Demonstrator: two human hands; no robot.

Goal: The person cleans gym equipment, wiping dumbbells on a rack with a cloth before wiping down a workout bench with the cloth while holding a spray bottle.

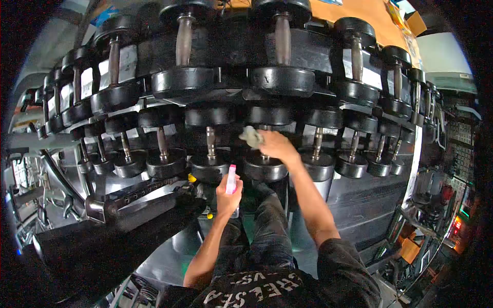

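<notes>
My left hand (228,197) is closed around a spray bottle with a pink and white trigger head (231,179); most of its body is hidden by my hand and arm. My right hand (279,146) grips a crumpled pale grey cloth (251,137). It is over the handle of a black dumbbell (267,170) on the lower rack row, covering much of that handle. Whether the cloth touches the metal I cannot tell. Just left of it, another dumbbell (210,143) with a bare metal handle lies in the same row, beyond the spray head.
Several larger dumbbells line the upper rack row, among them one dumbbell (282,43) straight ahead. A padded black bench (128,231) stands close on my left. An orange-brown surface (354,13) with papers lies behind the rack. Gym equipment (429,192) is at the right.
</notes>
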